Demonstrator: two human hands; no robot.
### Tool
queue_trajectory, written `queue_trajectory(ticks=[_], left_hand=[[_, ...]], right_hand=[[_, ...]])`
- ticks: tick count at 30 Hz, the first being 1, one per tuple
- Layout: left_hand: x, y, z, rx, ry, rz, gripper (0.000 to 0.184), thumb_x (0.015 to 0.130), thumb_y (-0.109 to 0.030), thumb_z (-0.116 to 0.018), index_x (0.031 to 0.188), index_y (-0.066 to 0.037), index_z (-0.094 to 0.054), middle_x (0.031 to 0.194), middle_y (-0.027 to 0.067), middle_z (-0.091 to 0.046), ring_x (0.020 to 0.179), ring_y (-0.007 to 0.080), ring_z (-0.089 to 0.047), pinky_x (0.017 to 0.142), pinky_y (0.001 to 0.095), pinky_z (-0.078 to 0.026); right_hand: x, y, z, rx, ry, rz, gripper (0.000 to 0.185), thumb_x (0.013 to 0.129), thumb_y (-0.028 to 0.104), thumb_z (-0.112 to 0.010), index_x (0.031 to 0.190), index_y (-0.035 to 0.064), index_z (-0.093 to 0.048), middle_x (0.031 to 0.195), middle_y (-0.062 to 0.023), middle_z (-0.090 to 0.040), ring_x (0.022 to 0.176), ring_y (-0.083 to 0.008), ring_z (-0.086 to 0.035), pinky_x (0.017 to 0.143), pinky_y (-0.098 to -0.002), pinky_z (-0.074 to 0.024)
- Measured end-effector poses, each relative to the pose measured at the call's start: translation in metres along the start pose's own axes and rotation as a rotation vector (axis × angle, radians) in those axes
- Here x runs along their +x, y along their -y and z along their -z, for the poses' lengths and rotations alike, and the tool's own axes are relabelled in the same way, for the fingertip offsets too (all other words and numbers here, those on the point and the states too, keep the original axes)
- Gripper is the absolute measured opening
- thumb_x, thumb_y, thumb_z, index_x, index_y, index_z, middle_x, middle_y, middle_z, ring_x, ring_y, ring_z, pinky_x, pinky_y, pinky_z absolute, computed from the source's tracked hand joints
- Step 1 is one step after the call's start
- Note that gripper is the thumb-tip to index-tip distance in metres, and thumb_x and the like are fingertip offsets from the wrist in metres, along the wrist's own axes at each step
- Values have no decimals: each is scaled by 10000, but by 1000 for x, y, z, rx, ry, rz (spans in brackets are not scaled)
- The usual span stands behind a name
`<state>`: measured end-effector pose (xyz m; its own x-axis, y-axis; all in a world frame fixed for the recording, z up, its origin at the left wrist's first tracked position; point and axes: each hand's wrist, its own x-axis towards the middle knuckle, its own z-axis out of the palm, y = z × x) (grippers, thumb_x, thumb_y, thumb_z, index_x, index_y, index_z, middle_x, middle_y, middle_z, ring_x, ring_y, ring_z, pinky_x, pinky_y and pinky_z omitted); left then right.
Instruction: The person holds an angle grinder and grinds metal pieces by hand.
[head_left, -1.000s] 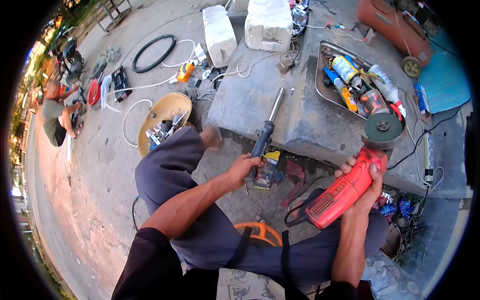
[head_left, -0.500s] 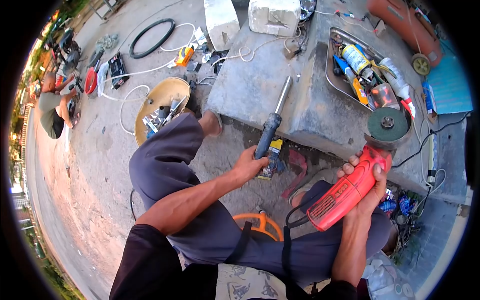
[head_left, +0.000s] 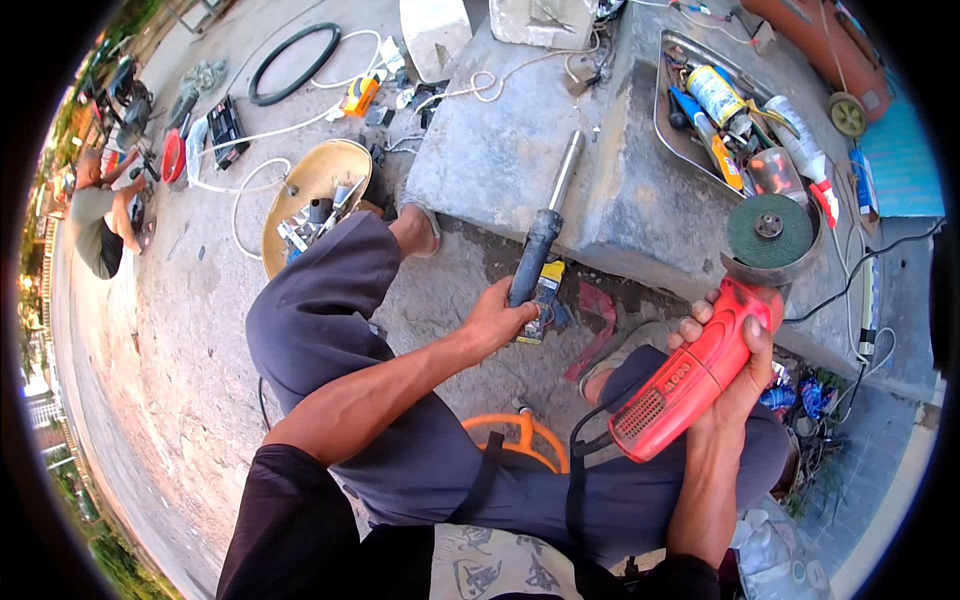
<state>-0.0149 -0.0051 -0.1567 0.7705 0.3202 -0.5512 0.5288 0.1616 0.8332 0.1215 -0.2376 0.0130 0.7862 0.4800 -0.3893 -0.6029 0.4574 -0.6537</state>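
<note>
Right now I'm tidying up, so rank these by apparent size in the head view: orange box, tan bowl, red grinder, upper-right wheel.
1. Red grinder
2. Tan bowl
3. Orange box and upper-right wheel: too alike to rank

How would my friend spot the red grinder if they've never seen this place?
Start at the big grey concrete slab, then look below its right part, where the person's right hand grips the red grinder. Unlike the dark, shiny-tipped rod in the left hand, it's bright red with a round green disc on its end.
</note>
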Motion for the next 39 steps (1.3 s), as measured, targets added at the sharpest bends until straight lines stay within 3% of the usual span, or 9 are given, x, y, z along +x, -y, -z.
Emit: queue_trajectory(ticks=[39], left_hand=[[4,3,4,71,19,40,354,862,-192,-714,1125,15,-596,825,49,-586,726,140,-549,642,328,-450]], right_hand=[[1,-14,1,-46,18,-100,530,857,371,-683,1220,15,-534,1015,-117,-602,845,-240,-648,769,-401,-571]])
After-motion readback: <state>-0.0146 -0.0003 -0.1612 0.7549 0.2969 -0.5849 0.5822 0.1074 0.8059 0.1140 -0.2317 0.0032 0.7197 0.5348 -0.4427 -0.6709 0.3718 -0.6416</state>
